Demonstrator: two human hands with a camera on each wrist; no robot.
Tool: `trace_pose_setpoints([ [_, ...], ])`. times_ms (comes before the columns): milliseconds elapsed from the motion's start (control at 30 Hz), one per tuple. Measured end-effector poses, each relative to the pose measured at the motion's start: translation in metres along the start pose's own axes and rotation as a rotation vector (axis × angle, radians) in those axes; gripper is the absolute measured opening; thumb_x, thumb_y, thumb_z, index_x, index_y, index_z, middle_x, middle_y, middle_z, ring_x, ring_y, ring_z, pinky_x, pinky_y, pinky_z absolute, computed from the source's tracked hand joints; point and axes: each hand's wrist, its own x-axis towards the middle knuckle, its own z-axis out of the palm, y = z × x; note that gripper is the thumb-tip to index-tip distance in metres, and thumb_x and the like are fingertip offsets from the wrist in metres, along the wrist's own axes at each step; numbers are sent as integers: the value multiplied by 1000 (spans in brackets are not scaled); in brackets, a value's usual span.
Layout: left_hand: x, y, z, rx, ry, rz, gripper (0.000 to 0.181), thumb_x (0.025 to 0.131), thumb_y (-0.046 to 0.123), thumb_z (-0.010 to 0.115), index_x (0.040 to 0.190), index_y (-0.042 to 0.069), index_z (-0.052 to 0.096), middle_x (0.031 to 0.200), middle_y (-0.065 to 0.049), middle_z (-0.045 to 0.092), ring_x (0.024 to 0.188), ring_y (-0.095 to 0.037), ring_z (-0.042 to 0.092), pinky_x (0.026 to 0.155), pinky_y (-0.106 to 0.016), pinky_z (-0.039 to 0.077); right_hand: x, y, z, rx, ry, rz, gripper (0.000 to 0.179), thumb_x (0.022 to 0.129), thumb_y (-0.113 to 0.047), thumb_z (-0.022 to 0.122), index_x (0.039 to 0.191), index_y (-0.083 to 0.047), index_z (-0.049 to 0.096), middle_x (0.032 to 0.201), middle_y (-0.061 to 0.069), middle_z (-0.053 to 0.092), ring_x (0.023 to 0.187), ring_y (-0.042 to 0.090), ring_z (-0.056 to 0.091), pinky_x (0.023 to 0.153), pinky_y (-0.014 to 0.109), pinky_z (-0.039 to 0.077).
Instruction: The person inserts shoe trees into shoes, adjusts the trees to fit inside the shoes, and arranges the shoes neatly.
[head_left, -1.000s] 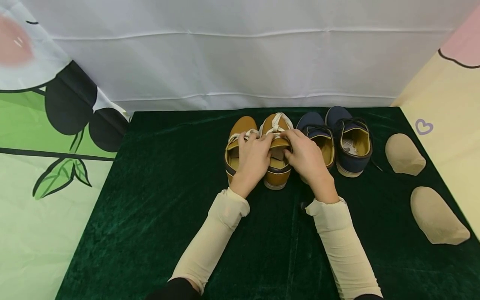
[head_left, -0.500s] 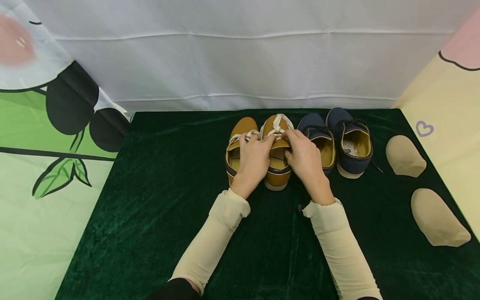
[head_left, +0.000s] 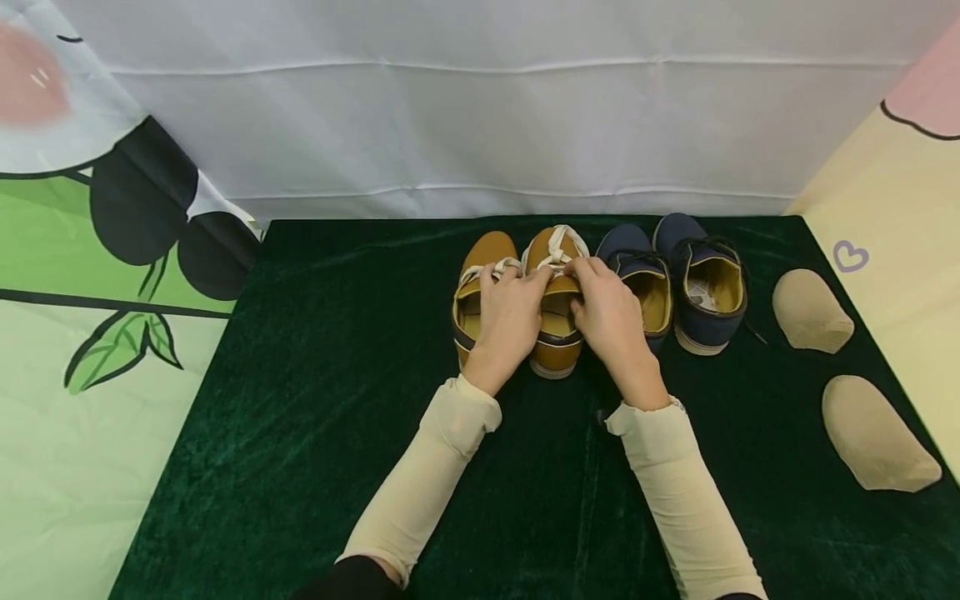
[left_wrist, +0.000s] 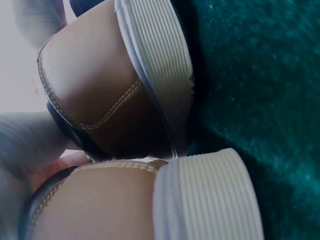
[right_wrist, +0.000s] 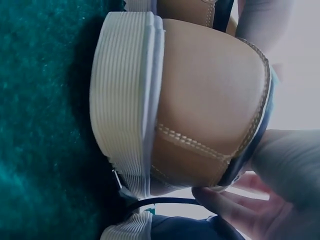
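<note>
Two tan lace-up shoes with white laces stand side by side, toes pointing away, in the head view. Both my hands grip the right-hand tan shoe (head_left: pixel 553 360) at the sides of its opening. My left hand (head_left: pixel 507 318) reaches between the pair, its fingers near the laces of both; the left tan shoe (head_left: pixel 491 248) is partly hidden behind it. On the other side, my right hand (head_left: pixel 611 315) has its thumb at the opening and its fingers by the laces (head_left: pixel 557 246). The right wrist view shows the shoe's heel (right_wrist: pixel 210 90) and ribbed white sole (right_wrist: pixel 127 85) close up.
Right beside my right hand stand two navy shoes (head_left: pixel 705 329) with dark laces. Farther right lie two beige toe-shaped inserts (head_left: pixel 810 310). Everything rests on a dark green velvet cloth (head_left: pixel 315 400), with a white fabric backdrop (head_left: pixel 487 125) behind.
My right wrist has shifted slightly left. A greyish patch inside the right tan shoe's opening has gone from view, and its yellow lining shows. Both hands stay at that shoe.
</note>
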Motion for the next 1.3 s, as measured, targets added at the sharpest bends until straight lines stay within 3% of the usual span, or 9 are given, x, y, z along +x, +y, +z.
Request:
trace_pose_setpoints([
  [300, -1, 1, 0, 26, 11, -9, 36, 98, 13, 68, 132, 24, 64, 126, 2, 77, 122, -25, 65, 119, -58, 32, -7, 2, -9, 50, -8, -49, 33, 97, -3, 70, 130, -7, 65, 132, 18, 64, 120, 38, 63, 101, 57, 54],
  [467, -1, 1, 0, 27, -2, -11, 34, 101, 15, 65, 134, 24, 63, 126, 3, 77, 122, -25, 65, 119, -58, 32, -20, 6, -15, 60, 51, -102, 31, 97, -4, 71, 128, -6, 69, 137, 18, 64, 127, 39, 57, 109, 56, 48],
  [767, 2, 1, -2, -57, -54, -5, 41, 102, 20, 65, 143, 22, 59, 137, -1, 71, 127, -28, 60, 120, -63, 27, -52, 22, -35, 59, 167, -92, 24, 95, 2, 70, 119, -4, 73, 131, 17, 67, 120, 38, 55, 101, 55, 47],
  [900, 4, 4, -9, -129, -98, 12, 60, 100, 30, 69, 155, 21, 46, 155, -6, 56, 140, -32, 48, 122, -68, 21, -68, 31, -42, 58, 207, -84, 26, 94, 4, 70, 119, -4, 72, 128, 17, 67, 115, 38, 56, 97, 54, 46],
  [1033, 9, 11, -18, -218, -134, 63, 69, 101, 35, 68, 161, 24, 36, 163, -6, 44, 148, -32, 39, 125, -69, 16, -85, 38, -47, 66, 260, -97, 26, 93, 6, 71, 117, -2, 72, 125, 18, 69, 118, 39, 58, 102, 55, 46],
  [1200, 18, 28, -22, -263, -180, 134, 59, 105, 41, 60, 159, 28, 40, 166, -3, 40, 152, -27, 37, 126, -58, 26, -102, 41, -57, 63, 287, -86, 30, 91, 8, 72, 120, -1, 72, 125, 19, 69, 118, 39, 59, 100, 53, 46],
  [1300, 24, 38, -20, -273, -224, 143, 56, 107, 44, 56, 159, 29, 40, 167, -3, 38, 153, -26, 37, 123, -55, 32, -114, 44, -64, 51, 271, -60, 31, 92, 7, 72, 122, -2, 71, 126, 18, 68, 117, 38, 58, 98, 54, 45],
])
